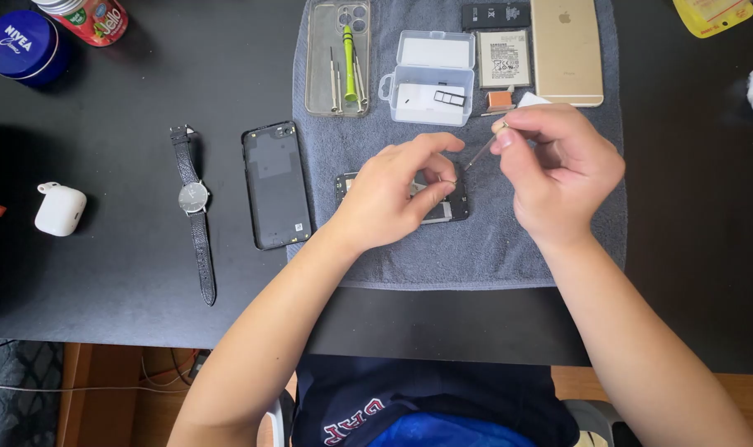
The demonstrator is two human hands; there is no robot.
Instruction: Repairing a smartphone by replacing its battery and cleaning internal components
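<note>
Mid-towel, the left hand (393, 194) pinches the open phone (442, 207), light, fragile, best held by its edges, while the right hand (554, 165) pinches a thin screwdriver (481, 151), tip apparently touching it.

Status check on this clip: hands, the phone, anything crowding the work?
Left hand pinned on opened dark phone body. Right hand pinching thin metal screwdriver, tip at phone. Clear plastic parts box nearby on grey towel, not obstructing.

The opened phone (442, 207) lies on the towel (492, 248), back cover (275, 186) and wristwatch (194, 207) to its left.
</note>
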